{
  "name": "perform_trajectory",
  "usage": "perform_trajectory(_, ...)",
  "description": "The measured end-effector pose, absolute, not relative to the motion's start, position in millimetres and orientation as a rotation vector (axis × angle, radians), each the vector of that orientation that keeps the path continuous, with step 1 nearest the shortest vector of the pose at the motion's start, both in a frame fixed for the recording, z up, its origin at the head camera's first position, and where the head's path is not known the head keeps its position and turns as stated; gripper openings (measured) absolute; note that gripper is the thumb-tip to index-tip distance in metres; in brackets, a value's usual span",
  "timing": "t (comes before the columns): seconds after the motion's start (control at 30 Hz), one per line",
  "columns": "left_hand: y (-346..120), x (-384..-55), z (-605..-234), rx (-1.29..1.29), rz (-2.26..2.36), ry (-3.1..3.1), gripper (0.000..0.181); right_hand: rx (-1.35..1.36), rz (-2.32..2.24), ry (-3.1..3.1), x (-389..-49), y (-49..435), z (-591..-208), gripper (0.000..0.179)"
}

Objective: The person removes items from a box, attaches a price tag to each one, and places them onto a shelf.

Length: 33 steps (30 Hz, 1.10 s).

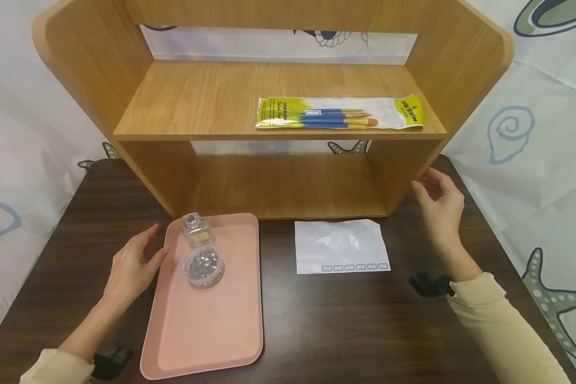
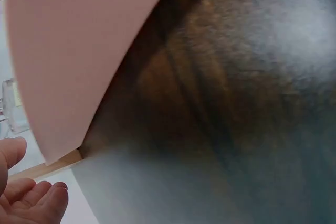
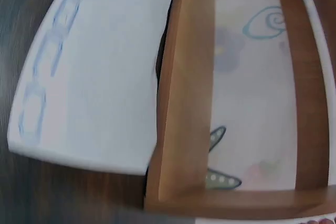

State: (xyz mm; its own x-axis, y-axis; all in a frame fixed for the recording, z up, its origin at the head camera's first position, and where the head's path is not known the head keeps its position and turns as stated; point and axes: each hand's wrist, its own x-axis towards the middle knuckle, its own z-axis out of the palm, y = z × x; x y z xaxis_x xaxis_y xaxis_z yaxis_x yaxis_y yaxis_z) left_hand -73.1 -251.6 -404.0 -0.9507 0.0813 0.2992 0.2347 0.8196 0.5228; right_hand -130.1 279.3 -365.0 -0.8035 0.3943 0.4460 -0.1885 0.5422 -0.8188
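Note:
My left hand (image 1: 132,264) hovers beside the left rim of a pink tray (image 1: 221,330), fingers loosely bent and holding nothing. On the tray stand a small clear glass bottle (image 1: 199,234) and a round clear tub (image 1: 204,266) of silvery pieces. The right hand (image 1: 441,208) is raised by the outer right side of a wooden shelf unit (image 1: 278,181), its fingers relaxed; whether it touches the panel I cannot tell. Only fingertips (image 3: 326,221) of it show in the right wrist view. A pack of artist brushes (image 1: 341,113) lies on the upper shelf board.
A white sheet (image 1: 341,245) with a row of small printed boxes lies on the dark wooden table (image 1: 345,330), in front of the shelf unit. Behind and at both sides hangs a white cloth (image 1: 547,176) with sea-creature drawings.

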Motion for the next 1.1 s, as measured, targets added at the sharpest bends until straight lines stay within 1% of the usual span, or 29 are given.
perform_trajectory(0.2,-253,-71,-414,-0.243,-0.859,-2.736,0.053,-0.242,1.636,-1.862,-119,257,-368,0.043)
perform_trajectory(0.3,-251,-71,-417,-0.225,-0.892,-2.743,0.054,-0.243,1.747,-1.688,-114,243,-363,0.044)
perform_trajectory(0.43,-248,-71,-422,-0.211,-0.937,-2.737,0.053,-0.140,1.815,-1.585,-107,216,-361,0.041)
perform_trajectory(0.57,-246,-72,-427,-0.214,-0.943,-2.699,0.051,0.010,1.860,-1.674,-101,182,-365,0.038)
perform_trajectory(0.8,-241,-73,-434,-0.217,-0.937,-2.624,0.047,0.401,1.923,-2.027,-94,113,-377,0.039)
perform_trajectory(1.1,-241,-70,-434,-0.185,-0.910,-2.596,0.043,0.751,1.735,-2.562,-91,42,-392,0.048)
